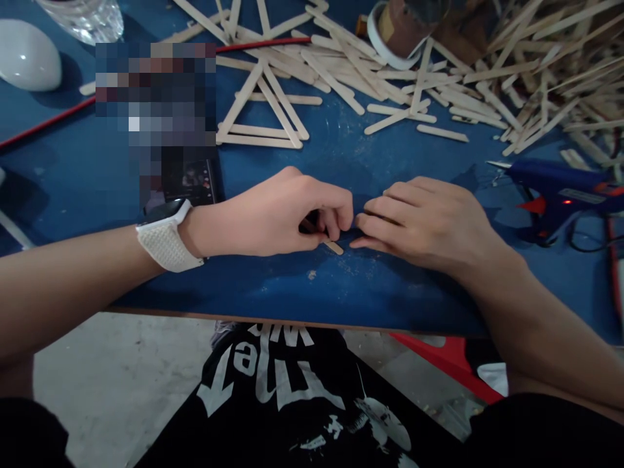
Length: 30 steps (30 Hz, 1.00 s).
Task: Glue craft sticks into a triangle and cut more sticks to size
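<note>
My left hand (292,214), with a watch on its wrist, is closed in a pinch over the blue table. A short end of a wooden craft stick (334,247) shows under its thumb and fingers; the rest of the stick is hidden. Just right of it, my right hand (414,218) rests low over the table, palm down. Its fingers are bent loosely and point left, with the thumb stretched out, and nothing shows in them. Beyond my hands lies a triangular frame of craft sticks (263,139). A blue glue gun (550,188) with a lit red light lies right of my right hand.
Loose craft sticks (453,101) are heaped along the back and right. Among them stands a brown container with a white rim (397,52). At left are a white rounded object (28,55), a clear vessel (92,19), a phone (190,182) and a red cable (49,123). The table edge (273,320) runs nearby.
</note>
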Tool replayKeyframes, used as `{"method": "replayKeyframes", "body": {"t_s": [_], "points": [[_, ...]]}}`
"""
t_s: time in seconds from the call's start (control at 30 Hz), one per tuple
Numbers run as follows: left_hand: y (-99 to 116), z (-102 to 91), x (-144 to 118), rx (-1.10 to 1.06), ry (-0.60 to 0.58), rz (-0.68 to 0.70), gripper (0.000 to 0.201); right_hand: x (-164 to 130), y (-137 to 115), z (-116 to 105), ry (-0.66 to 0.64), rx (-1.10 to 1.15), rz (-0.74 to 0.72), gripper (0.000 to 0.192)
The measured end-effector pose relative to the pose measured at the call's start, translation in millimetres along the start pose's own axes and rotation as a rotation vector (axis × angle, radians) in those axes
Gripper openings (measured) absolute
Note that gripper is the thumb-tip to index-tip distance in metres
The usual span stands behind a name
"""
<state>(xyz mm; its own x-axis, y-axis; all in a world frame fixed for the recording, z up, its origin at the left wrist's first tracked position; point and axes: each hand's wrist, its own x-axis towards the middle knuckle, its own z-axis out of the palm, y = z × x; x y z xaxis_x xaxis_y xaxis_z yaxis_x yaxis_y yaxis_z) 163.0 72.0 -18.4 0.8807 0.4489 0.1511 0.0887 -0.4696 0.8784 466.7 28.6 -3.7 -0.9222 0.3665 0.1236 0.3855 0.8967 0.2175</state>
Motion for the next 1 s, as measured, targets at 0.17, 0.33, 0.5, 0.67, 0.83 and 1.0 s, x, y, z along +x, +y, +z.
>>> {"method": "replayKeyframes", "body": {"t_s": [0.17,0.33,0.5,0.67,0.83,1.0], "points": [[-3,1.8,-1,-0.033,0.029,0.019,0.027,1,8,4,-0.103,0.001,-0.101,0.031],[-8,4.3,-1,-0.057,0.063,0.064,0.028,6,16,4,-0.082,0.003,-0.226,0.034],[-9,5.7,-1,-0.087,0.063,0.072,0.028,12,18,1,0.012,0.009,-0.235,0.031],[-6,3.8,-1,-0.075,0.059,0.074,0.029,12,15,3,0.017,0.029,-0.228,0.033],[-5,2.5,0,-0.114,0.046,0.050,0.032,9,16,6,0.009,0.038,-0.236,0.033],[-6,2.7,0,-0.119,0.047,0.041,0.032,6,16,9,-0.013,0.022,-0.235,0.031]]}}
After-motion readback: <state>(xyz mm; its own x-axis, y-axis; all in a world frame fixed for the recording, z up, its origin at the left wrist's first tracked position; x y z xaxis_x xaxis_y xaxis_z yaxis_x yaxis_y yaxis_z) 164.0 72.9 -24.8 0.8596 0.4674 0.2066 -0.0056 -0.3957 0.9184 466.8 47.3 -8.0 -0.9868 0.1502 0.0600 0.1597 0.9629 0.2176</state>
